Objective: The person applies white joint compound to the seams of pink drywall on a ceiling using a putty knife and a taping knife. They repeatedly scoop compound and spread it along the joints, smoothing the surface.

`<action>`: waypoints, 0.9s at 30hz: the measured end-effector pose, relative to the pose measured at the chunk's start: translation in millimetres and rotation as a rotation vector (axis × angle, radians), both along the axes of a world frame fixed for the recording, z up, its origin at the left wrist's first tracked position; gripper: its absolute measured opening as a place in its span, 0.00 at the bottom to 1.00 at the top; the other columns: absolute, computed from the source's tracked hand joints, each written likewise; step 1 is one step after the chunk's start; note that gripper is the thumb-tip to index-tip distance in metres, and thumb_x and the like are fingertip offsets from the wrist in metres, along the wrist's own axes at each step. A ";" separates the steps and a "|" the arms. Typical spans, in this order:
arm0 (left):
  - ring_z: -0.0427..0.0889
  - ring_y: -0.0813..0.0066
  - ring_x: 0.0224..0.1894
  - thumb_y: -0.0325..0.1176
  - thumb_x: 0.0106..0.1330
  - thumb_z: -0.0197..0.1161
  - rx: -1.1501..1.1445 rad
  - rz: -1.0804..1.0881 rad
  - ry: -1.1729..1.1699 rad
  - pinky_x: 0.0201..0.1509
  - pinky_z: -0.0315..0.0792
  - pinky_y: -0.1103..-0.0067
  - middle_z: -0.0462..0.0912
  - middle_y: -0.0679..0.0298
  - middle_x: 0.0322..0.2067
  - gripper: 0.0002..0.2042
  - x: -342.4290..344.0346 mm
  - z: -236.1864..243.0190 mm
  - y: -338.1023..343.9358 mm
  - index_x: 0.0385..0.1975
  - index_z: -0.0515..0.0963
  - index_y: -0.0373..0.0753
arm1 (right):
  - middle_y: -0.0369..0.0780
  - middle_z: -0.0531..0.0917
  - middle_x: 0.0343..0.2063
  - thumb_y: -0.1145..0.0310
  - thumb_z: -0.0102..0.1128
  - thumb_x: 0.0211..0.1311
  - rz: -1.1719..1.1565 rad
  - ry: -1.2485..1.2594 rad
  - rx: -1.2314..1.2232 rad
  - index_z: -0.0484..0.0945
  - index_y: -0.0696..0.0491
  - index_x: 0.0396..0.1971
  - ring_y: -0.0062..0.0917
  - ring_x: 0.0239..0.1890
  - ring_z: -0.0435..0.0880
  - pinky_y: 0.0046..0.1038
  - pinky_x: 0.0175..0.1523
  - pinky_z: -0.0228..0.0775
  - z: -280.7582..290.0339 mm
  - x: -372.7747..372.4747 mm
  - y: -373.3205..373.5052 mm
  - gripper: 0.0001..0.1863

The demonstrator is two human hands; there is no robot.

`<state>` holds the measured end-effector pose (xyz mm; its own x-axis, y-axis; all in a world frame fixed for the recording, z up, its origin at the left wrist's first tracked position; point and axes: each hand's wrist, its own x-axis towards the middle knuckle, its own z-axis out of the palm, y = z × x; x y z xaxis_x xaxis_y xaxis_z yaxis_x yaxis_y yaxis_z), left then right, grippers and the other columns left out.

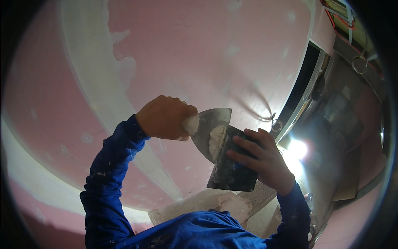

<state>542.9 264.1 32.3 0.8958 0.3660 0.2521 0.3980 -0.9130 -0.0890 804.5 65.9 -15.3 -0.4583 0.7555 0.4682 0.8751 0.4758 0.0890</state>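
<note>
In the head view my left hand (165, 117) is closed on the handle of a steel putty knife (205, 139), whose flared blade carries a white lump of compound (217, 139). My right hand (265, 159) grips a dark, flat rectangular blade (226, 178), with fingers spread across its face. The two blades meet along the dark one's left edge, where the compound lies. The dark blade's handle, if it has one, is hidden. Both blue sleeves have white smears.
Pink boards (174, 58) with white filled seams (87, 83) span the view. A dark slot (302, 79) runs along the right, with a hanging wire loop (277, 124). A bright lamp (297, 148) shines at right. An opening with cables (344, 18) is at upper right.
</note>
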 end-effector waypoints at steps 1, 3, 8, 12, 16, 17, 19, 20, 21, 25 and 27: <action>0.86 0.54 0.35 0.41 0.47 0.76 -0.003 0.002 -0.005 0.40 0.79 0.63 0.85 0.59 0.30 0.17 1.5 1.5 0.4 0.36 0.81 0.46 | 0.36 0.78 0.63 0.76 0.65 0.51 -0.003 -0.018 0.011 0.84 0.36 0.56 0.41 0.67 0.72 0.52 0.71 0.63 0.2 1.8 0.4 0.30; 0.86 0.53 0.35 0.41 0.47 0.75 0.004 0.016 -0.021 0.40 0.79 0.62 0.85 0.58 0.30 0.16 -0.3 8.2 -0.7 0.35 0.81 0.45 | 0.36 0.79 0.63 0.76 0.65 0.54 -0.007 -0.113 -0.010 0.83 0.38 0.57 0.40 0.68 0.71 0.50 0.71 0.64 5.2 14.4 -4.4 0.28; 0.85 0.48 0.36 0.39 0.51 0.69 0.148 -0.041 -0.192 0.42 0.79 0.60 0.85 0.54 0.31 0.16 -34.6 73.9 26.0 0.36 0.79 0.39 | 0.40 0.84 0.55 0.71 0.63 0.69 0.046 0.962 -0.242 0.81 0.51 0.58 0.33 0.56 0.83 0.41 0.61 0.76 9.3 49.5 8.7 0.18; 0.81 0.61 0.33 0.36 0.57 0.73 0.017 -0.092 -0.327 0.41 0.77 0.68 0.84 0.58 0.31 0.14 -58.9 129.1 53.4 0.37 0.80 0.36 | 0.44 0.84 0.49 0.76 0.56 0.73 0.058 1.229 -0.157 0.73 0.58 0.60 0.31 0.44 0.87 0.35 0.45 0.84 44.9 75.8 13.5 0.18; 0.80 0.67 0.32 0.39 0.59 0.72 0.006 -0.078 -0.460 0.40 0.77 0.70 0.83 0.61 0.30 0.15 -72.1 158.6 61.9 0.39 0.80 0.36 | 0.42 0.84 0.48 0.76 0.56 0.71 0.021 1.401 0.045 0.70 0.56 0.62 0.34 0.45 0.87 0.37 0.41 0.84 90.0 79.1 8.0 0.21; 0.80 0.67 0.31 0.39 0.60 0.71 0.008 -0.038 -0.471 0.40 0.77 0.70 0.83 0.62 0.29 0.15 -74.3 163.0 62.3 0.39 0.80 0.36 | 0.42 0.84 0.48 0.76 0.57 0.70 0.022 1.384 0.107 0.71 0.56 0.62 0.34 0.46 0.87 0.37 0.40 0.84 104.5 79.8 7.4 0.21; 0.80 0.68 0.31 0.40 0.60 0.70 -0.017 0.015 -0.484 0.40 0.77 0.70 0.83 0.62 0.28 0.15 -74.3 170.6 66.9 0.39 0.81 0.36 | 0.39 0.83 0.51 0.74 0.62 0.69 -0.223 1.073 0.252 0.72 0.55 0.62 0.29 0.51 0.84 0.35 0.51 0.81 156.5 89.1 13.6 0.23; 0.82 0.66 0.31 0.42 0.60 0.68 -0.024 0.032 -0.523 0.40 0.77 0.69 0.84 0.61 0.28 0.15 -74.3 171.4 71.5 0.39 0.81 0.38 | 0.39 0.83 0.52 0.74 0.63 0.68 -0.128 1.024 0.326 0.72 0.55 0.62 0.28 0.52 0.83 0.34 0.54 0.79 179.6 89.5 21.2 0.23; 0.83 0.65 0.31 0.43 0.60 0.68 0.067 0.070 -0.497 0.40 0.77 0.69 0.84 0.60 0.28 0.15 -75.5 169.1 73.5 0.38 0.81 0.38 | 0.38 0.83 0.49 0.70 0.63 0.68 -0.104 1.015 0.449 0.75 0.55 0.58 0.25 0.50 0.82 0.32 0.53 0.76 196.2 85.4 31.3 0.20; 0.87 0.59 0.31 0.42 0.56 0.65 0.317 0.059 -0.443 0.41 0.80 0.67 0.87 0.56 0.29 0.16 -73.6 166.2 84.6 0.38 0.83 0.38 | 0.37 0.84 0.40 0.57 0.61 0.67 -0.071 0.775 0.549 0.82 0.56 0.50 0.20 0.41 0.78 0.28 0.48 0.70 285.9 79.2 83.3 0.20; 0.87 0.57 0.31 0.43 0.55 0.65 0.348 0.047 -0.436 0.41 0.81 0.66 0.87 0.55 0.29 0.16 -75.2 163.9 85.6 0.38 0.83 0.39 | 0.38 0.84 0.40 0.54 0.60 0.66 -0.136 0.644 0.539 0.81 0.56 0.51 0.23 0.41 0.79 0.29 0.47 0.71 331.1 75.9 110.7 0.23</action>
